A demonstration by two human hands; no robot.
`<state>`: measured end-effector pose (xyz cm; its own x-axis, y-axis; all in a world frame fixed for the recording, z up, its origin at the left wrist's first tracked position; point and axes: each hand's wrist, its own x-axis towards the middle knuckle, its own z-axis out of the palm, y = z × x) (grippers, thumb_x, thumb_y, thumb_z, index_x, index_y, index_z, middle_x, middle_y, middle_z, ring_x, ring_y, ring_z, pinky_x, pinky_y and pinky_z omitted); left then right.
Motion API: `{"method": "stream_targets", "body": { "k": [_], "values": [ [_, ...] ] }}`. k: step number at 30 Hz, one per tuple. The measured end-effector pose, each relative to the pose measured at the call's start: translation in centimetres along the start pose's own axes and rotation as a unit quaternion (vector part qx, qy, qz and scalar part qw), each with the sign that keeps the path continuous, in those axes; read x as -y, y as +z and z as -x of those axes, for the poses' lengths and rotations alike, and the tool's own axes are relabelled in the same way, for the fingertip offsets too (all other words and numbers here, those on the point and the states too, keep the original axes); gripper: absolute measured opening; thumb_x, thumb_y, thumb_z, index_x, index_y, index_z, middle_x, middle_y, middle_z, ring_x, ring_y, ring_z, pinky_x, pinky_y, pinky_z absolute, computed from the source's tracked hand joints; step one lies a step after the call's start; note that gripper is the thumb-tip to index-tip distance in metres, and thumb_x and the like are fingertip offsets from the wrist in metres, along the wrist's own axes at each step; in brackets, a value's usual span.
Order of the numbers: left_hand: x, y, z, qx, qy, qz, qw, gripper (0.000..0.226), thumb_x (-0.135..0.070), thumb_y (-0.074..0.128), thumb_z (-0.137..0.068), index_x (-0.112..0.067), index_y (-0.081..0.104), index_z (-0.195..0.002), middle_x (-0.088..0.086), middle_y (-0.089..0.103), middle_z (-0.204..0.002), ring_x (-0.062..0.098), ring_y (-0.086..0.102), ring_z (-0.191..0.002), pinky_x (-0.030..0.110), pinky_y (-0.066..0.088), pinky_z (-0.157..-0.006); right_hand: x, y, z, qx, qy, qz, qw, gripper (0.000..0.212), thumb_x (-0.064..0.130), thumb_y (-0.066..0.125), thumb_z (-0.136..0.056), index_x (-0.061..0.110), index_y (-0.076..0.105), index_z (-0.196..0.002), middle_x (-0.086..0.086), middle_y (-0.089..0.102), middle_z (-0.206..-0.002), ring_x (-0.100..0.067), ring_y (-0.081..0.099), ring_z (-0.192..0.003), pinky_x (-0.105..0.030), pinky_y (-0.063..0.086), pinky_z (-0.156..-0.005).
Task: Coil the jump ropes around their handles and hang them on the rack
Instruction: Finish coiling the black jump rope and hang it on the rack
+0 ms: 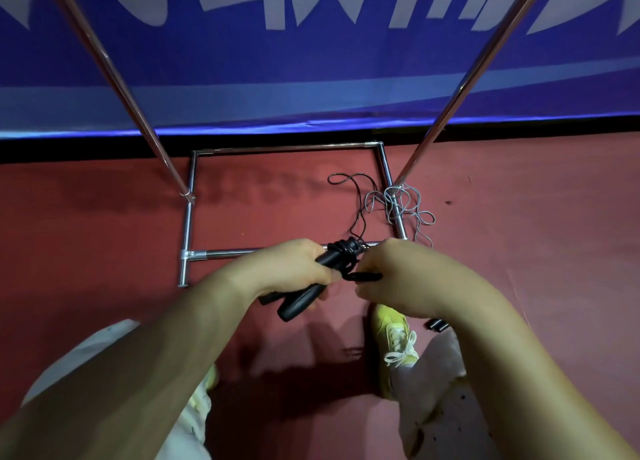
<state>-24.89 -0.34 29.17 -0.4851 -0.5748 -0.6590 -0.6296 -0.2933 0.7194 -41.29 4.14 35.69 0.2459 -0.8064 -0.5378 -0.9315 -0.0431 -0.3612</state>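
My left hand (294, 267) grips the two black handles (300, 300) of a black jump rope, held together and pointing down-left. Black rope is wound around their upper ends (344, 250). My right hand (398, 279) pinches a loop of the black rope (363, 276) just right of the handles. The loose end of the black rope (360, 199) trails away over the red floor inside the rack's base. A grey jump rope (405, 206) lies tangled on the floor by the rack's right post.
The chrome rack's base frame (188, 224) lies on the red floor, and its two uprights (114, 75) rise to either side. A blue banner (311, 61) stands behind. My yellow shoe (393, 328) is below my right hand, with small black objects (437, 325) beside it.
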Motion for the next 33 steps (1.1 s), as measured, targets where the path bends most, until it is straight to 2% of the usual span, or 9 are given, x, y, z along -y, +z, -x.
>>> {"method": "stream_targets", "body": {
  "k": [3, 6, 15, 18, 21, 25, 27, 29, 33],
  "values": [
    [-0.3, 0.1, 0.0, 0.018, 0.005, -0.020, 1.000, 0.016, -0.015, 0.062, -0.091, -0.017, 0.055, -0.076, -0.007, 0.062, -0.053, 0.016, 0.060, -0.050, 0.028, 0.051, -0.057, -0.3, -0.6, -0.1, 0.010, 0.000, -0.150, 0.989, 0.009, 0.006, 0.060, -0.084, 0.008, 0.069, -0.085, -0.007, 0.072, -0.075, -0.016, 0.064, -0.059, -0.031, 0.054, -0.060],
    [-0.9, 0.4, 0.4, 0.074, 0.036, -0.076, 0.994, 0.012, -0.017, 0.063, -0.090, -0.022, 0.059, -0.079, -0.008, 0.063, -0.061, 0.015, 0.062, -0.059, 0.022, 0.048, -0.058, -0.4, -1.0, -0.3, 0.030, -0.039, -0.216, 0.975, 0.013, -0.001, 0.060, -0.085, 0.004, 0.070, -0.090, -0.003, 0.071, -0.071, -0.005, 0.059, -0.051, -0.014, 0.045, -0.050],
    [-1.4, 1.1, 2.3, 0.266, 0.042, -0.057, 0.961, 0.025, -0.012, 0.055, -0.095, 0.010, 0.056, -0.107, -0.001, 0.066, -0.075, 0.017, 0.065, -0.062, 0.020, 0.052, -0.059, -1.7, -0.9, -2.2, 0.067, -0.082, -0.236, 0.966, 0.017, 0.021, 0.075, -0.082, 0.020, 0.068, -0.066, 0.008, 0.055, -0.056, -0.005, 0.046, -0.054, -0.023, 0.039, -0.057],
    [-1.8, 1.7, 3.0, 0.351, 0.068, 0.013, 0.934, 0.013, -0.014, 0.056, -0.090, -0.001, 0.058, -0.095, -0.005, 0.066, -0.069, 0.010, 0.064, -0.056, 0.018, 0.051, -0.055, -1.5, -0.3, -2.8, 0.097, -0.087, -0.320, 0.938, 0.023, 0.014, 0.072, -0.084, 0.020, 0.063, -0.063, 0.012, 0.048, -0.049, -0.007, 0.040, -0.048, -0.023, 0.032, -0.048],
    [-1.7, 1.5, 3.3, 0.383, 0.108, 0.122, 0.909, 0.017, -0.019, 0.063, -0.083, -0.009, 0.055, -0.095, -0.005, 0.066, -0.068, 0.009, 0.065, -0.056, 0.019, 0.052, -0.055, -1.3, 0.8, -3.4, 0.135, -0.094, -0.439, 0.883, 0.019, 0.015, 0.066, -0.085, 0.017, 0.061, -0.067, 0.008, 0.048, -0.050, -0.009, 0.039, -0.044, -0.021, 0.029, -0.042],
    [-1.1, -0.2, 3.4, 0.371, 0.194, 0.282, 0.863, 0.034, -0.038, 0.074, -0.078, -0.013, 0.066, -0.098, -0.002, 0.067, -0.073, 0.011, 0.066, -0.058, 0.020, 0.053, -0.055, -2.6, 0.6, -3.7, 0.110, -0.136, -0.670, 0.721, 0.035, 0.048, 0.076, -0.072, 0.016, 0.066, -0.066, -0.013, 0.043, -0.067, -0.019, 0.034, -0.049, -0.029, 0.025, -0.045],
    [-0.9, -1.2, 3.5, 0.314, 0.205, 0.332, 0.866, 0.033, -0.041, 0.078, -0.073, -0.016, 0.071, -0.095, 0.000, 0.066, -0.071, 0.013, 0.064, -0.055, 0.020, 0.052, -0.054, -3.3, 0.2, -3.4, 0.114, -0.187, -0.707, 0.672, 0.048, 0.062, 0.076, -0.064, 0.018, 0.074, -0.081, -0.013, 0.054, -0.072, -0.015, 0.045, -0.048, -0.019, 0.026, -0.040],
    [-1.1, -1.9, 3.6, 0.229, 0.189, 0.363, 0.883, 0.039, -0.039, 0.085, -0.065, -0.010, 0.070, -0.087, 0.004, 0.063, -0.066, 0.015, 0.062, -0.051, 0.021, 0.051, -0.050, -3.2, 0.3, -3.0, 0.070, -0.219, -0.656, 0.719, 0.048, 0.056, 0.075, -0.068, 0.015, 0.073, -0.095, -0.005, 0.062, -0.075, -0.011, 0.048, -0.057, -0.015, 0.030, -0.044],
    [-1.7, -2.2, 3.7, 0.085, 0.130, 0.317, 0.936, 0.019, -0.014, 0.070, -0.079, -0.001, 0.058, -0.085, 0.005, 0.061, -0.059, 0.014, 0.059, -0.047, 0.022, 0.049, -0.046, -2.4, 0.7, -2.6, -0.062, -0.125, -0.502, 0.854, 0.024, 0.032, 0.065, -0.083, 0.009, 0.062, -0.079, 0.000, 0.048, -0.054, -0.008, 0.038, -0.047, -0.015, 0.030, -0.044]
  ]
}}
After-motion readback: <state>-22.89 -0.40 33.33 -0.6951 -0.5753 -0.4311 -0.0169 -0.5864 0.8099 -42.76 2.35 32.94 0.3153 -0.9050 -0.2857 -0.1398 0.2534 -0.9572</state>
